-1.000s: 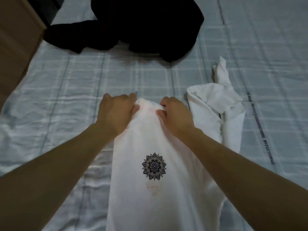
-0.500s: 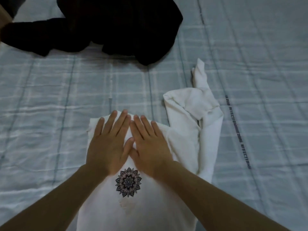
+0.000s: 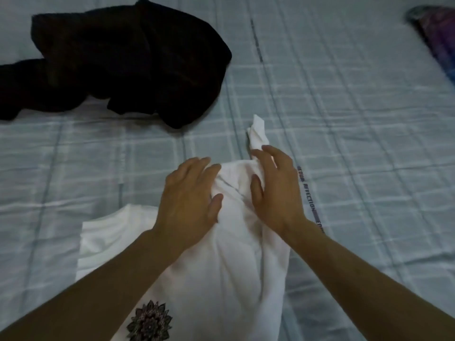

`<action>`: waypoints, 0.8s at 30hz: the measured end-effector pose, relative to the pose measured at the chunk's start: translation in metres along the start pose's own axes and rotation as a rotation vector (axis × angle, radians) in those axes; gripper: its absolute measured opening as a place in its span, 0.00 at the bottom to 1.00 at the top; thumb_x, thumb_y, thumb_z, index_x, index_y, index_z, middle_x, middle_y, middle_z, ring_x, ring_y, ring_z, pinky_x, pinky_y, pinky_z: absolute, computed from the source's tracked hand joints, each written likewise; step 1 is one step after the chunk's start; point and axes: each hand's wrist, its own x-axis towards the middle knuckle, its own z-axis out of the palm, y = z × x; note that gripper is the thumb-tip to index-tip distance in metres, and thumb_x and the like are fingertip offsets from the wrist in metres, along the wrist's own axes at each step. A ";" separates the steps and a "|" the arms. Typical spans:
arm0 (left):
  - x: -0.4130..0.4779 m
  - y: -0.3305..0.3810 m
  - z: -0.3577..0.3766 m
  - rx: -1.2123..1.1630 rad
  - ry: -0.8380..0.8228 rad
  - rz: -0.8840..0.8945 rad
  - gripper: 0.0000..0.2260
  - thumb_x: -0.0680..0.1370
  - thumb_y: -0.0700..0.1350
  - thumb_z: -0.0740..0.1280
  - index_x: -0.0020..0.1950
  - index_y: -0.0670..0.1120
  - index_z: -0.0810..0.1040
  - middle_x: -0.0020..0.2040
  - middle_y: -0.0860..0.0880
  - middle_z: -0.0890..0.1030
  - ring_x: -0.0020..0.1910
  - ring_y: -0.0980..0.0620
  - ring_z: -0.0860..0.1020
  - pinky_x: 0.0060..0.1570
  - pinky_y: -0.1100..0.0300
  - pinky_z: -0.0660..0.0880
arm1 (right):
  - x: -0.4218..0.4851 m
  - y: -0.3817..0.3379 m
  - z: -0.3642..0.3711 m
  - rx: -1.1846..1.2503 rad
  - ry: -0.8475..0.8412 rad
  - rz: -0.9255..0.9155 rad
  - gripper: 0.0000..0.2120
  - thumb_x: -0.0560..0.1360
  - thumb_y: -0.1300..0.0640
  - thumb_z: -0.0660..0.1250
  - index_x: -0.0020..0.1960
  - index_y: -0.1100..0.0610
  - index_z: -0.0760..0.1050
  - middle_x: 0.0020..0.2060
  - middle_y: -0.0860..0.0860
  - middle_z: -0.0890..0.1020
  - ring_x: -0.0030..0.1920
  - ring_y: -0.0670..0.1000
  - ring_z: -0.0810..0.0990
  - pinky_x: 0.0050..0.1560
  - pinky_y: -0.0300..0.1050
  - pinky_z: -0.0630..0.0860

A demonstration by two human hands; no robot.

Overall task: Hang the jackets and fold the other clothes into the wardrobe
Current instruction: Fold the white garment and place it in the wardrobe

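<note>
A white T-shirt (image 3: 229, 267) with a dark mandala print lies on the bed in front of me, its right side bunched into a raised fold with a sleeve tip pointing away. My left hand (image 3: 189, 200) rests flat on the left of that bunched fold, fingers straight. My right hand (image 3: 275, 190) lies on the fold's right side with fingers spread and relaxed, the thumb against the cloth. A black garment (image 3: 128, 62) lies crumpled further away at the upper left.
The bed is covered by a pale blue checked sheet (image 3: 357, 134) with a printed text stripe to the right of my hands. A purple patterned cloth (image 3: 438, 35) shows at the top right corner.
Both hands have moved from the shirt's flattened middle to the bunched right side. One second ago they pinched the shirt's far edge; then they pressed it flat.
</note>
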 end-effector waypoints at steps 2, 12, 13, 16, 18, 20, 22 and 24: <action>0.025 0.014 0.006 -0.008 -0.027 0.098 0.26 0.74 0.50 0.71 0.70 0.46 0.73 0.71 0.46 0.72 0.71 0.43 0.67 0.68 0.46 0.63 | 0.011 0.022 -0.003 -0.031 -0.092 0.141 0.30 0.74 0.59 0.68 0.74 0.61 0.64 0.71 0.60 0.69 0.71 0.60 0.66 0.70 0.54 0.63; 0.077 0.047 0.036 0.272 -0.119 0.160 0.12 0.79 0.53 0.62 0.60 0.52 0.75 0.50 0.50 0.80 0.50 0.47 0.76 0.53 0.52 0.64 | 0.054 0.053 0.007 0.236 -0.158 0.394 0.19 0.70 0.48 0.76 0.52 0.60 0.79 0.46 0.54 0.83 0.47 0.53 0.81 0.41 0.42 0.70; 0.076 0.049 0.034 0.235 -0.103 0.150 0.11 0.79 0.52 0.61 0.59 0.52 0.76 0.48 0.50 0.80 0.49 0.47 0.76 0.52 0.53 0.64 | 0.052 0.053 0.002 0.282 -0.132 0.402 0.17 0.69 0.49 0.76 0.50 0.60 0.79 0.43 0.53 0.83 0.44 0.52 0.81 0.40 0.42 0.72; 0.079 0.064 0.020 0.010 -0.076 0.106 0.07 0.79 0.51 0.62 0.54 0.50 0.75 0.44 0.51 0.80 0.43 0.49 0.77 0.51 0.51 0.69 | 0.044 0.050 -0.021 0.440 -0.033 0.445 0.14 0.71 0.50 0.75 0.46 0.60 0.77 0.40 0.53 0.82 0.40 0.52 0.81 0.40 0.46 0.75; 0.087 0.082 0.008 -0.212 -0.079 0.127 0.07 0.78 0.49 0.64 0.52 0.48 0.76 0.42 0.51 0.81 0.41 0.46 0.79 0.48 0.48 0.73 | 0.040 0.050 -0.046 0.535 0.065 0.494 0.12 0.72 0.51 0.74 0.44 0.59 0.77 0.38 0.52 0.81 0.39 0.51 0.81 0.40 0.46 0.76; 0.099 0.105 -0.004 -0.408 -0.063 0.150 0.06 0.76 0.48 0.63 0.49 0.48 0.77 0.39 0.51 0.81 0.40 0.47 0.79 0.43 0.51 0.75 | 0.038 0.055 -0.076 0.653 0.204 0.573 0.11 0.74 0.50 0.71 0.41 0.57 0.77 0.34 0.49 0.80 0.35 0.47 0.79 0.38 0.45 0.74; 0.117 0.128 -0.008 -0.600 -0.036 0.110 0.07 0.77 0.49 0.63 0.45 0.47 0.76 0.37 0.53 0.79 0.37 0.53 0.77 0.38 0.57 0.71 | 0.037 0.067 -0.109 0.746 0.372 0.620 0.12 0.76 0.51 0.69 0.39 0.58 0.78 0.31 0.49 0.77 0.33 0.47 0.75 0.38 0.45 0.73; 0.137 0.147 -0.008 -0.814 -0.047 0.012 0.10 0.79 0.49 0.64 0.48 0.43 0.79 0.40 0.52 0.79 0.38 0.56 0.75 0.41 0.58 0.71 | 0.030 0.084 -0.139 0.717 0.568 0.626 0.11 0.77 0.52 0.67 0.38 0.56 0.75 0.28 0.45 0.75 0.30 0.43 0.73 0.37 0.42 0.72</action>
